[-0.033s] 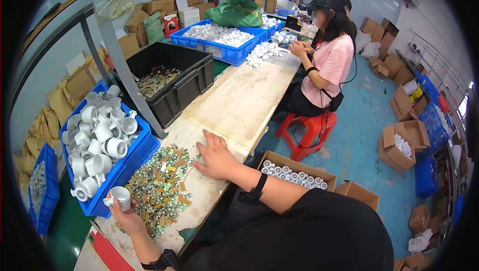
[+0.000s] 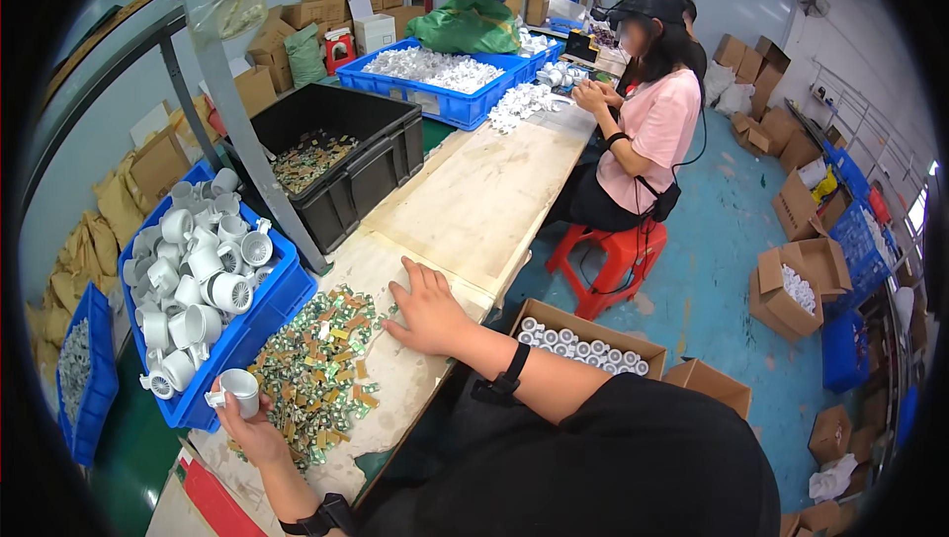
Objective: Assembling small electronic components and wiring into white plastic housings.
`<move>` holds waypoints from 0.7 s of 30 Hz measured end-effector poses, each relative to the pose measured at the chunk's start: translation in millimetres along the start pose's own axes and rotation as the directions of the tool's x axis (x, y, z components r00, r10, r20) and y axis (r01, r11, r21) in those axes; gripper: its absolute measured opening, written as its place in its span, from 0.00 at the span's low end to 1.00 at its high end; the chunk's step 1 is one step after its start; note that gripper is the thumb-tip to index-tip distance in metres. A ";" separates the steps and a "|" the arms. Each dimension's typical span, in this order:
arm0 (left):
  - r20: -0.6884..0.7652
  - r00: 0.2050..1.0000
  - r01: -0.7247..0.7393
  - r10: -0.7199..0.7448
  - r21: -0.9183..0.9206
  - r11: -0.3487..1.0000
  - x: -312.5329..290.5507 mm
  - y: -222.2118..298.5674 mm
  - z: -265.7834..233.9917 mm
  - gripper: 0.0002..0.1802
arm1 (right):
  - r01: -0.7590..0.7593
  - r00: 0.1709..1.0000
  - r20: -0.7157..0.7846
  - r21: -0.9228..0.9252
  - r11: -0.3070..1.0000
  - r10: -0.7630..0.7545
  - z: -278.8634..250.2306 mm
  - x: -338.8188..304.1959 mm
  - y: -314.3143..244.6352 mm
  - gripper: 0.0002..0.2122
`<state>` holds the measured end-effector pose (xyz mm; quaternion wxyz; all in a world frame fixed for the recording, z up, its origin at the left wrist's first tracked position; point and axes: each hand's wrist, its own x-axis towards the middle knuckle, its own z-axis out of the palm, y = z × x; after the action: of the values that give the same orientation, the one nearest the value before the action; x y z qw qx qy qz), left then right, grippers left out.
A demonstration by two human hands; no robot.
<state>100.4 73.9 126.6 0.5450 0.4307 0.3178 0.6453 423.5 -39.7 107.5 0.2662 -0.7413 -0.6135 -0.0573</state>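
My left hand (image 2: 253,432) grips a white cup-shaped plastic housing (image 2: 240,392) with a small side lug, held upright by the near corner of a blue crate (image 2: 252,315). In that crate lie many similar white housings (image 2: 206,262), some showing slotted, vented ends. A spread heap of small green and tan circuit boards (image 2: 318,369) covers the worktable between my hands. My right hand (image 2: 431,314) rests palm down on the bare tabletop at the heap's right edge, fingers stretched out and holding nothing.
A black bin (image 2: 361,186) with more boards stands behind the grey metal post (image 2: 237,102). A cardboard box (image 2: 647,351) of white round parts sits right of the table. Farther along, a person in pink (image 2: 657,127) works on a red stool (image 2: 613,255), near blue trays (image 2: 455,107) of white pieces.
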 end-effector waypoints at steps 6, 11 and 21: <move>0.008 1.000 -0.010 0.010 0.042 0.999 1.8 -2.7 -4.2 0.29 | -0.013 0.999 0.036 -0.049 0.999 0.014 2.8 -0.4 0.3 0.31; -0.079 0.996 -0.036 0.051 0.181 0.983 4.0 -4.3 -2.6 0.26 | -0.010 0.999 0.038 -0.058 0.998 0.012 5.4 -1.6 0.5 0.31; -0.071 0.997 -0.001 0.012 0.165 0.986 8.1 -7.6 -10.9 0.26 | 0.014 1.000 -0.003 -0.058 0.998 -0.015 10.4 -2.0 4.9 0.32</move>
<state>93.5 84.1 116.9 0.4937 0.4517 0.3880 0.6338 425.1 -37.2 96.2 0.2454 -0.7441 -0.6165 -0.0783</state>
